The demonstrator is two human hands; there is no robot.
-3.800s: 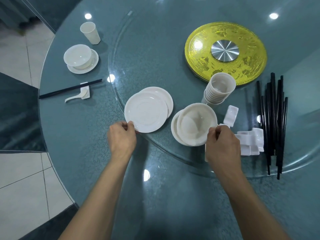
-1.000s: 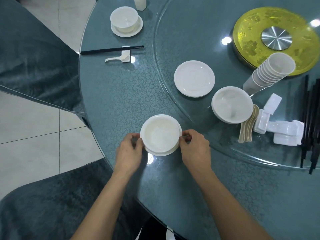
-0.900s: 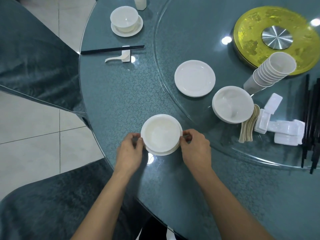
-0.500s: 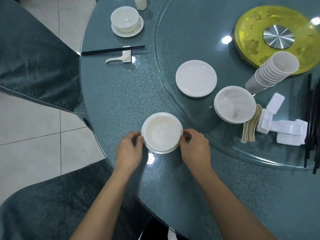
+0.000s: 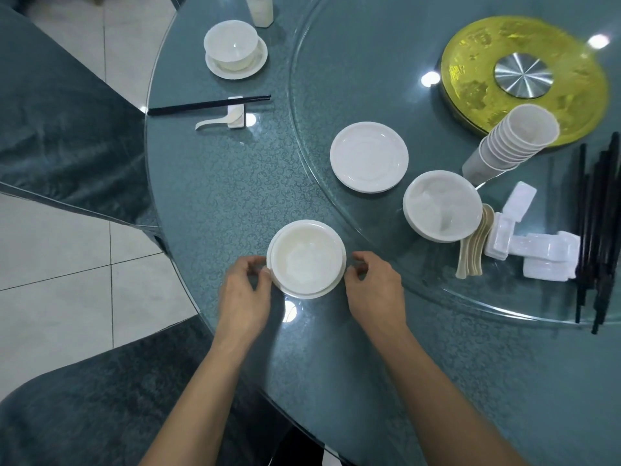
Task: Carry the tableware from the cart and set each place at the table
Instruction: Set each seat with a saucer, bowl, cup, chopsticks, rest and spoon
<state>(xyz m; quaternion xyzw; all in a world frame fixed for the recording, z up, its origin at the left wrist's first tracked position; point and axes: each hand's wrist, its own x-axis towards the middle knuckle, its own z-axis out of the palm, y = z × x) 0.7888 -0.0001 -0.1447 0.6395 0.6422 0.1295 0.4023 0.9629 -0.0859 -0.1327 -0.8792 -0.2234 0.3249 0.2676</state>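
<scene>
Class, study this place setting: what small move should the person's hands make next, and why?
Probably let go and reach the right hand toward the stacked cups. The bowl already rests on its saucer near the edge of the table, with the left hand pinching the rim, and this place lacks the cup, chopsticks and spoon of the set place beyond.

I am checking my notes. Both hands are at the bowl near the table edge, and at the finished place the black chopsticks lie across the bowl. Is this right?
Not quite. The head view shows the black chopsticks lying on the white rest beside the spoon, apart from the far bowl. The left hand and right hand are at the near bowl.
</scene>
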